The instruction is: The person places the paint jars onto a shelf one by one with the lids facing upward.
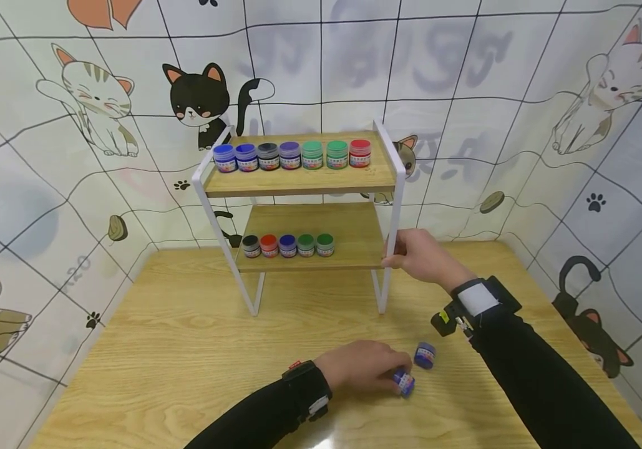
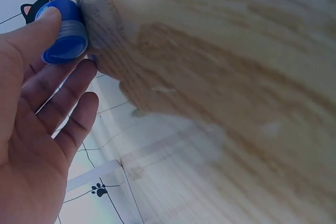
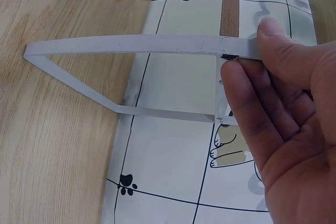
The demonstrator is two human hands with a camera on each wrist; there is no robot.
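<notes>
My left hand point(image 1: 362, 368) is low over the table and pinches a small blue paint jar point(image 1: 403, 382) between thumb and fingers. In the left wrist view, that jar point(image 2: 65, 32) lies under the thumb, its lid end facing the camera. A second blue-purple paint jar point(image 1: 425, 355) stands on the table just beyond it. My right hand point(image 1: 424, 257) holds the right white upright of a two-tier rack point(image 1: 298, 181), near the lower shelf. Thumb and fingers pinch the white frame point(image 3: 239, 47) in the right wrist view.
On the upper shelf point(image 1: 298, 182) stands a row of several paint jars point(image 1: 312, 154) in blue, black, purple, green and red. The lower shelf point(image 1: 354, 231) bears a shorter row of jars point(image 1: 287, 246), left of centre. A cat-patterned cloth point(image 1: 321, 75) surrounds the wooden table point(image 1: 186, 324).
</notes>
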